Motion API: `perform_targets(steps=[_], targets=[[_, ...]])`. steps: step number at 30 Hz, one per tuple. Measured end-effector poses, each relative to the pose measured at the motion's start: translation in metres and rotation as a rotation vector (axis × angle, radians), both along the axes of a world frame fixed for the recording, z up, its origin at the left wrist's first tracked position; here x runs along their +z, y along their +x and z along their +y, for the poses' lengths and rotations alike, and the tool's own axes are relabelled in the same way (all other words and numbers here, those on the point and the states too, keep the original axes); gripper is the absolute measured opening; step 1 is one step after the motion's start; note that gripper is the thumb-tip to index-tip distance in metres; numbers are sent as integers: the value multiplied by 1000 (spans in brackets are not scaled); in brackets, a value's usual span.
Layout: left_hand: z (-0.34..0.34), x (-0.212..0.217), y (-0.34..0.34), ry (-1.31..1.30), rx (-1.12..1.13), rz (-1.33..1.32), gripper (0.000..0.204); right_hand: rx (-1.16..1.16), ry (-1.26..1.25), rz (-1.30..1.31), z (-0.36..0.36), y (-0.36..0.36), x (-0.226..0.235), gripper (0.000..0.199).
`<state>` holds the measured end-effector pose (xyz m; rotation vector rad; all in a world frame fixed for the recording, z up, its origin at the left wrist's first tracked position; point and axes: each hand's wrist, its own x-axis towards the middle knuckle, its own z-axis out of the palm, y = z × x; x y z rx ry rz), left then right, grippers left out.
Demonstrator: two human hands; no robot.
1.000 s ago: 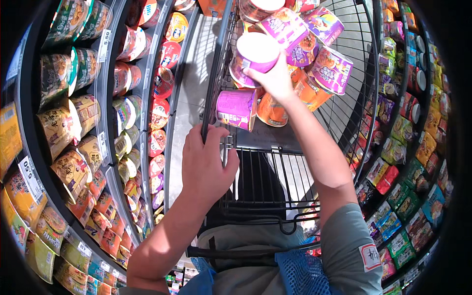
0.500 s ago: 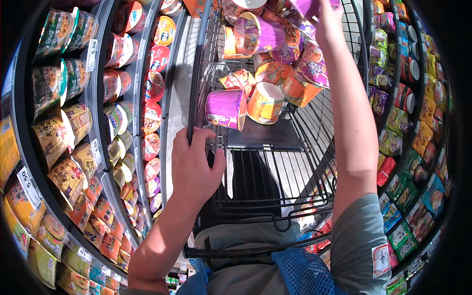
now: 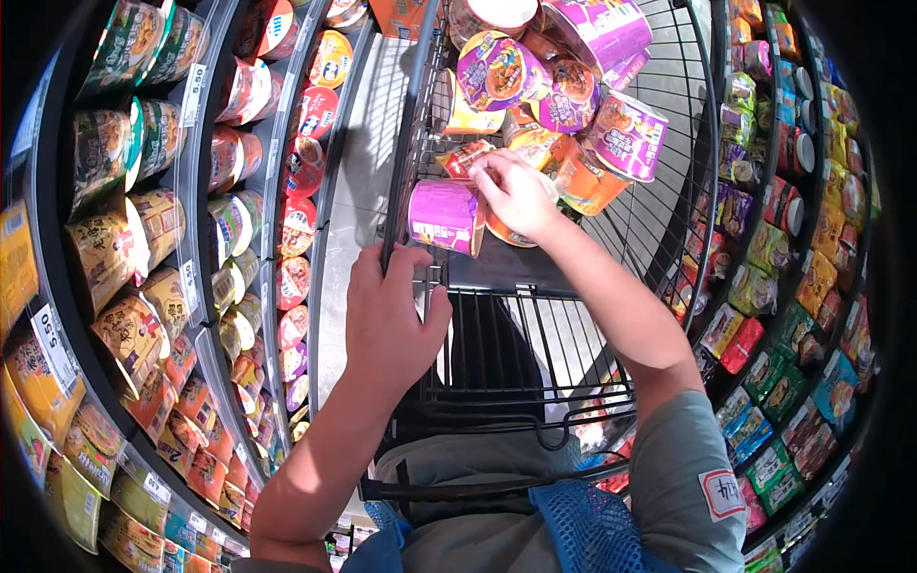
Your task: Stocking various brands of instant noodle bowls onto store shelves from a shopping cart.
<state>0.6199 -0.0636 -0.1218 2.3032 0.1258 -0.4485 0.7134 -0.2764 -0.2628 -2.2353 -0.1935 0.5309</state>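
My left hand point(image 3: 392, 310) grips the left rim of a black wire shopping cart point(image 3: 535, 390), its fingers curled over the rim and the thumb apart. My right hand point(image 3: 521, 199) is inside the cart with bent, slightly parted fingers. Its fingertips are beside a red packet point(image 3: 463, 159) and the rim of a purple cup of instant noodles point(image 3: 441, 214) lying on its side. An orange noodle cup point(image 3: 504, 232) is mostly hidden under that hand. Farther in, several purple and orange noodle cups lie heaped, among them a large purple tub point(image 3: 604, 33).
Shelves point(image 3: 191, 210) packed with noodle cups and bowls run close along the left. On the right, another shelf point(image 3: 778, 286) holds bagged noodles. A black panel point(image 3: 516, 267) lies at the cart's near end, and the cart's handle bar point(image 3: 430, 491) crosses in front of me.
My right hand has come back from the cart's far end to the near cups. The purple tub it held now lies on the far heap. My left hand stays on the rim.
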Motion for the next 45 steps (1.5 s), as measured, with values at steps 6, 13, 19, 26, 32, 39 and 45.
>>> perform_targets(steps=[6,13,19,26,32,39,45], targets=[[26,2,-8,96,50,-165,39,141,-345,116,27,28,-85,33],[-11,-12,-1,-74,83,-172,48,171,-442,-173,-113,-13,-155,57],[5,-4,-17,-12,121,-179,40,107,-200,-75,-8,31,-141,22],[-8,-19,-19,-38,122,-273,45,147,88,803,5,89,-103,23],[7,-3,-5,-63,47,-215,27,93,-369,386,53,67,-72,32],[7,4,4,27,7,-100,31,239,-910,503,52,76,-151,98],[8,1,0,25,22,-146,33,322,-832,482,59,64,-37,106]])
